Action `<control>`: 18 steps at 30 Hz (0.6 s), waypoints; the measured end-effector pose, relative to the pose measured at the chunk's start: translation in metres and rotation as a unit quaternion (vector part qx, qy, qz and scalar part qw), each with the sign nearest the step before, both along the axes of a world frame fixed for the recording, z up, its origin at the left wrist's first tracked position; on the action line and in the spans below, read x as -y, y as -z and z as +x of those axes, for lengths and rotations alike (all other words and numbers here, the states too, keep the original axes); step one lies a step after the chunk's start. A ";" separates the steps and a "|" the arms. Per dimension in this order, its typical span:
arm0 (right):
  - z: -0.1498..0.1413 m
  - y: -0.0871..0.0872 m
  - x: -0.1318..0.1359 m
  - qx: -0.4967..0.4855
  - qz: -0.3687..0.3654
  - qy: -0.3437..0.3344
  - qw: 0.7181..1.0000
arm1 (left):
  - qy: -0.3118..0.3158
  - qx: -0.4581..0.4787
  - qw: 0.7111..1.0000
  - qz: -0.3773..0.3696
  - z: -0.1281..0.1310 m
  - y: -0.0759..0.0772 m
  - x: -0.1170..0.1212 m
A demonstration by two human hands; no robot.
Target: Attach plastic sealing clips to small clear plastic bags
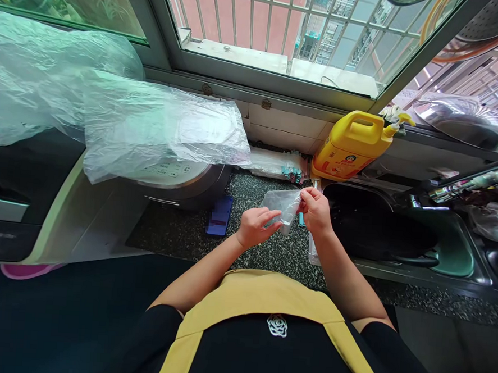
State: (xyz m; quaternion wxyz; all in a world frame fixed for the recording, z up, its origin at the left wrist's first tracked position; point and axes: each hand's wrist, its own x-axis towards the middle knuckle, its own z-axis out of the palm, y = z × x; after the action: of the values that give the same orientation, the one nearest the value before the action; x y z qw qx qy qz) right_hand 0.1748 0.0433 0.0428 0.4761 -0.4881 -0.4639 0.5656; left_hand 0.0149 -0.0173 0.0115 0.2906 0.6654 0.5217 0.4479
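A small clear plastic bag (287, 203) is stretched out above the speckled counter (248, 192). My right hand (316, 210) pinches its upper right edge between thumb and fingers. At the bag's left side is my left hand (257, 225), fingers stretched out and thumb apart, with the fingertips against or just in front of the plastic. Below my right wrist lies another piece of clear plastic (313, 253), partly covered by the forearm. Behind the hands, along the wall, rests a bundle of clear plastic packaging (275, 163) with teal and pink bits at its right end.
A flat blue object (219, 215) lies left of my hands. Further left, large plastic bags (164, 125) cover a rounded appliance (181, 185). To the right stand a yellow pump jug (350, 147) and a sink (460, 244) holding a black pan (377, 228). A window runs behind.
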 end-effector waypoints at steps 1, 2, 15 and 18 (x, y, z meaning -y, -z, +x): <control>0.000 0.000 -0.001 -0.005 -0.003 0.002 1.000 | 0.001 0.006 1.000 -0.001 0.001 -0.001 -0.001; -0.001 0.000 -0.003 -0.008 -0.005 0.003 1.000 | 0.003 0.018 1.000 -0.005 0.003 -0.002 -0.002; -0.003 0.032 0.028 0.162 0.130 0.005 0.978 | -0.182 0.210 0.945 -0.171 -0.020 0.033 -0.025; -0.004 0.047 0.037 0.177 0.130 -0.002 0.976 | -0.256 0.031 0.944 -0.206 -0.043 0.064 -0.020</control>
State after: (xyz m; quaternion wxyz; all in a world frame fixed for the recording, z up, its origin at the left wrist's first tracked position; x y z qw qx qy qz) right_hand 0.1706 0.0063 -0.0042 0.4442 -0.5137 -0.6114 0.4062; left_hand -0.0283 0.0027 -0.0523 0.3135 0.4204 0.7461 0.4104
